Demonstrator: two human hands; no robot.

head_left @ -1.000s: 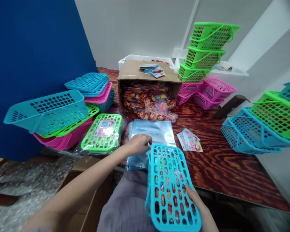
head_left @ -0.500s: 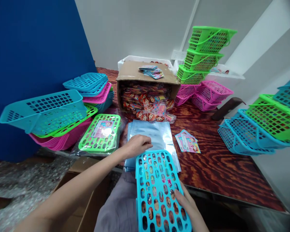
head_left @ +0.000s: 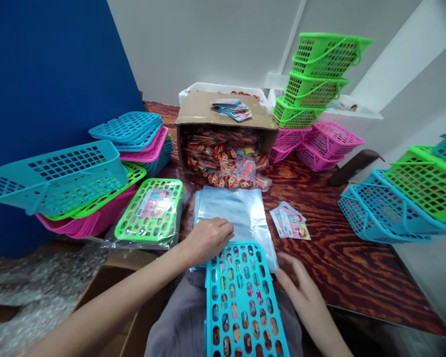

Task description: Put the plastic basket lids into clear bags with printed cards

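A blue lidded basket (head_left: 241, 297) with oval holes lies on my lap, leaning at the table edge, with small colourful packets showing through. My left hand (head_left: 210, 239) is at the basket's far left corner, over the clear plastic bags (head_left: 232, 206); its fingers are curled together, and whatever they hold is hidden. My right hand (head_left: 297, 277) is just right of the basket, apart from it. Its thumb and fingers are spread, close to the lower right corner of the bags. Several printed cards (head_left: 290, 221) lie right of the bags.
An opened cardboard box (head_left: 226, 111) of packets stands behind the bags. Left are a bagged green basket (head_left: 148, 210) and stacked empty baskets and lids (head_left: 85, 173). Filled green (head_left: 315, 89), pink (head_left: 329, 144) and blue baskets (head_left: 379, 213) stand on the right. A carton (head_left: 107, 287) sits below.
My right hand has let go of the basket's right side and moved up and right toward the bags' corner. My left hand has come down to the basket's far edge. The basket has dropped slightly.
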